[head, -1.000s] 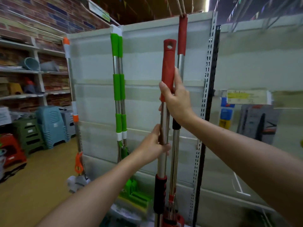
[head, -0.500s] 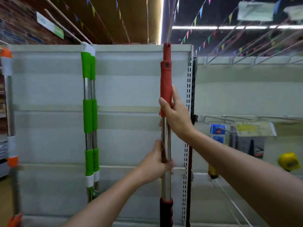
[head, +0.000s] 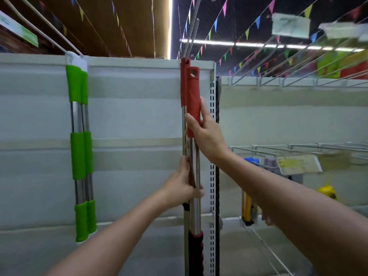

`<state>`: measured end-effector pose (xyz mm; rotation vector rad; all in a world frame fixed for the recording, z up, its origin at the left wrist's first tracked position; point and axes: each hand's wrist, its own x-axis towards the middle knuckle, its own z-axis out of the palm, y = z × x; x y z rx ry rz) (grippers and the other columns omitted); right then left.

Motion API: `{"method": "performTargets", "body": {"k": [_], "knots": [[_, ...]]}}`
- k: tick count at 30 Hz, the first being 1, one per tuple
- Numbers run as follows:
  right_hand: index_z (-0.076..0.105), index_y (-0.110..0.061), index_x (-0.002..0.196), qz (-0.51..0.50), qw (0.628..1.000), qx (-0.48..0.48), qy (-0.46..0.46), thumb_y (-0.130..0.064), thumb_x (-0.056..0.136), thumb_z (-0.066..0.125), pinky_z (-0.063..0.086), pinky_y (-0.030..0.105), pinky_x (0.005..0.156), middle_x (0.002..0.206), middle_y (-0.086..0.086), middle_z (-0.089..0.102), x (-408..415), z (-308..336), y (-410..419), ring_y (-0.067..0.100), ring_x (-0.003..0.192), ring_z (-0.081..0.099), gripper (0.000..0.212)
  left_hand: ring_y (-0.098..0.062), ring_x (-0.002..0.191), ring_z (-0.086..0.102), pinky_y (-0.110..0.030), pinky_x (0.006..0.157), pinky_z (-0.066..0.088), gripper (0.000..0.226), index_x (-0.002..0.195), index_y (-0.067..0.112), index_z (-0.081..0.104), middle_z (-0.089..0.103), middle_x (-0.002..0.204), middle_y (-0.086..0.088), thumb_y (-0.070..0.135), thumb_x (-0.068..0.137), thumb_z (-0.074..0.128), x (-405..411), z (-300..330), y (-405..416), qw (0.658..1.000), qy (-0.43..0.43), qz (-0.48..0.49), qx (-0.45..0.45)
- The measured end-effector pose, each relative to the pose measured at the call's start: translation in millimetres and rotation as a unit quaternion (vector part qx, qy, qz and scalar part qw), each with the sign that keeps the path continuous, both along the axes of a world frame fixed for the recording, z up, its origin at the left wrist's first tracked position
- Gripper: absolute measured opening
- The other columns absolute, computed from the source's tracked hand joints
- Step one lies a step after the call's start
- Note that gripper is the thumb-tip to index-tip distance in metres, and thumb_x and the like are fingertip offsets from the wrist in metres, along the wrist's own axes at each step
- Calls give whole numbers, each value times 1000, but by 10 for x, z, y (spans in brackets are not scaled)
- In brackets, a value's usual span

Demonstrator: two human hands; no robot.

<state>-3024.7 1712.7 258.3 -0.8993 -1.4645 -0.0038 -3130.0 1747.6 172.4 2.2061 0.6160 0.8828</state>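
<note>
A mop with a red top grip (head: 193, 92) and a steel shaft (head: 195, 212) stands upright in front of a white display panel (head: 129, 116). My right hand (head: 205, 130) holds the lower end of that red grip, thumb on its left side and fingers behind. Lower down, my left hand (head: 184, 186) grips the steel shaft above a black and red sleeve (head: 196, 253). A second red-handled mop (head: 183, 80) hangs right behind it from a long metal hook (head: 191, 34).
Two green-handled mops (head: 79, 152) hang from another hook at the left of the panel. A perforated upright post (head: 213, 176) borders the panel on the right. Beyond it are wire hooks with a price tag (head: 298, 164) and yellow items (head: 327, 191).
The mop in my hands has risen, its red grip top now close below the hook, beside the hanging mop's grip. The view has tilted upward. Both hands keep their hold.
</note>
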Motion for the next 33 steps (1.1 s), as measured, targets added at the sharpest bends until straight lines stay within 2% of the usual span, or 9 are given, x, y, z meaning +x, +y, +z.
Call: {"method": "performTargets", "body": {"k": [5, 8, 11, 17, 19, 22, 26, 29, 33], "knots": [[17, -24, 151, 0, 1000, 5, -13, -23, 98, 49, 53, 23, 61, 84, -5, 58, 10, 109, 53, -5, 55, 55, 62, -28, 79, 64, -44, 64, 60, 64, 115, 32, 22, 58, 90, -16, 6, 80, 69, 17, 208, 68, 1000, -16, 14, -2], [21, -23, 149, 25, 1000, -6, 3, -23, 97, 50, 54, 36, 64, 76, -4, 55, 4, 163, 142, 7, 60, 57, 59, -30, 90, 65, -32, 59, 58, 65, 115, 35, 19, 56, 104, -20, 8, 83, 68, 8, 328, 101, 1000, -3, 22, -19], [19, -23, 150, 49, 998, -23, 29, -20, 97, 49, 56, 44, 68, 73, 1, 53, 4, 231, 210, 16, 63, 56, 60, -25, 86, 63, -30, 55, 56, 63, 117, 29, 21, 55, 104, -17, 2, 83, 66, 53, 402, 126, 999, -14, 29, -28], [22, -24, 149, 71, 997, -11, 35, -17, 98, 48, 50, 27, 62, 78, 4, 53, 71, 350, 141, 9, 61, 55, 58, -24, 86, 65, -32, 50, 56, 72, 117, 33, 22, 58, 103, -11, -5, 77, 69, 137, 559, 78, 998, -26, 45, -29], [25, -23, 148, 74, 997, 6, 37, -16, 98, 48, 51, 27, 61, 79, 5, 53, 85, 363, 111, 10, 62, 56, 56, -25, 85, 65, -35, 52, 58, 80, 124, 33, 20, 58, 102, -11, -5, 76, 71, 161, 605, 9, 998, -20, 52, -14], [29, -23, 146, 31, 996, 54, 63, -21, 97, 49, 51, 36, 60, 78, 4, 56, 83, 372, 118, 12, 62, 57, 53, -26, 79, 66, -34, 50, 58, 108, 138, 41, -2, 61, 101, -12, -4, 75, 72, 208, 678, -110, 997, -2, 68, 25], [37, -23, 141, -22, 992, 101, 78, -35, 94, 48, 55, 48, 71, 81, 0, 61, 39, 392, 90, 20, 69, 61, 49, -30, 81, 68, -41, 57, 60, 133, 135, 51, -29, 59, 115, -18, -3, 71, 75, 221, 760, -222, 995, 7, 83, 59], [36, -22, 144, -37, 990, 114, 74, -31, 98, 48, 55, 37, 76, 89, -6, 62, 11, 435, 43, 12, 73, 61, 49, -30, 83, 68, -46, 63, 60, 139, 132, 51, -36, 61, 112, -17, 0, 71, 78, 190, 811, -262, 993, 15, 91, 76], [37, -21, 143, -19, 990, 124, 64, -29, 98, 49, 53, 21, 69, 90, -8, 62, -31, 479, -14, 7, 73, 61, 47, -27, 76, 70, -47, 59, 60, 138, 133, 53, -33, 65, 100, -13, -3, 71, 77, 131, 858, -318, 994, 4, 86, 71]]}}
